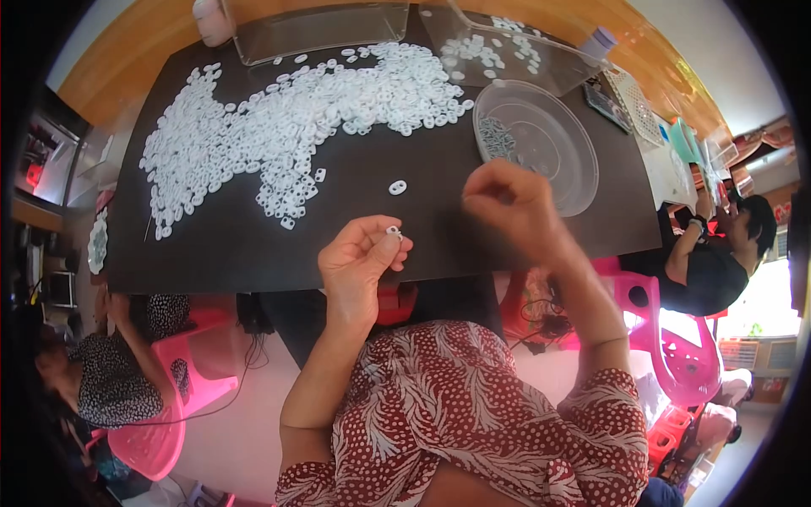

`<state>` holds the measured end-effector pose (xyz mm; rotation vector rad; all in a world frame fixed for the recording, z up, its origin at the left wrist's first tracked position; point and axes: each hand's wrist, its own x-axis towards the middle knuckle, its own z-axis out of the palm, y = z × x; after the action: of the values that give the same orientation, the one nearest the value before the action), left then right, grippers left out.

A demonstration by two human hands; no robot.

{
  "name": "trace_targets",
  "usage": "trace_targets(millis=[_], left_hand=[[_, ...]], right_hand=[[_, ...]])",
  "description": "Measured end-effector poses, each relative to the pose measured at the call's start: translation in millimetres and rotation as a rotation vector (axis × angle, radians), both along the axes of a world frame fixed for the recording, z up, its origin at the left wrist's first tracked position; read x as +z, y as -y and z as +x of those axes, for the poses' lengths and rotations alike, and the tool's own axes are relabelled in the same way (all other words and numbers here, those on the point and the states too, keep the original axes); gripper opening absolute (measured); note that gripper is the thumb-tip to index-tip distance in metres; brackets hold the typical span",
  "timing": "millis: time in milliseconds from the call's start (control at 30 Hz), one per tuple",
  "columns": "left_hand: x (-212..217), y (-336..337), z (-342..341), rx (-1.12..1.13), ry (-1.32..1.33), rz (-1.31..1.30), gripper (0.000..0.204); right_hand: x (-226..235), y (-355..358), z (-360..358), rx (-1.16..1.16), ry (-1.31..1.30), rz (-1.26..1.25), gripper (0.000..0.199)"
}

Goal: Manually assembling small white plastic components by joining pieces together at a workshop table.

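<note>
My left hand (353, 260) is closed at the near edge of the dark table, pinching a small white plastic piece with holes (393, 231) between thumb and fingers. One loose white oval piece (398, 188) lies flat a little beyond it. My right hand (528, 211) hovers to the right, slightly smeared by motion, thumb and fingers curled together; whatever they hold, if anything, is too small to see. Just past that hand sits a round clear plastic tray (579, 173), with a heap of small grey metal parts (496, 137) at its left side.
A large heap of white pieces (338, 106) spreads over the table's far left and middle. Behind stand a clear bin (321, 42) and another clear bin (549, 72) with white pieces. A phone (608, 108) and white basket (635, 106) lie right. People sit at both sides.
</note>
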<state>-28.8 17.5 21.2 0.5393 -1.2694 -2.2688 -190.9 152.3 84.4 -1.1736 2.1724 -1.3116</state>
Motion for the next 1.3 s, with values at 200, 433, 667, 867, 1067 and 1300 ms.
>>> trace_targets(millis=[200,433,667,867,1067,1300], left_hand=[[5.4,-2.3,9.4,0.064,-0.010,-0.005,0.012],[1.9,-4.9,17.3,0.105,0.019,-0.102,0.012],[0.8,-7.5,19.1,0.123,0.047,-0.165,0.010],[-3.4,-8.5,22.6,0.160,0.096,-0.277,0.008],[-8.4,-12.2,23.3,0.238,0.152,-0.484,0.006],[-11.1,-11.8,24.8,0.314,0.147,-0.642,0.004]], right_hand=[[-23.9,30.7,35.7,0.240,0.157,-0.098,0.009],[-24.2,36.3,46.7,0.185,0.353,-0.010,0.009],[-26.7,38.0,50.2,0.186,0.276,-0.055,0.008],[-29.0,39.4,52.8,0.201,0.316,-0.069,0.009],[-34.9,40.0,57.5,0.187,0.358,-0.051,0.009],[-42.0,42.5,66.1,0.152,0.358,-0.133,0.009]])
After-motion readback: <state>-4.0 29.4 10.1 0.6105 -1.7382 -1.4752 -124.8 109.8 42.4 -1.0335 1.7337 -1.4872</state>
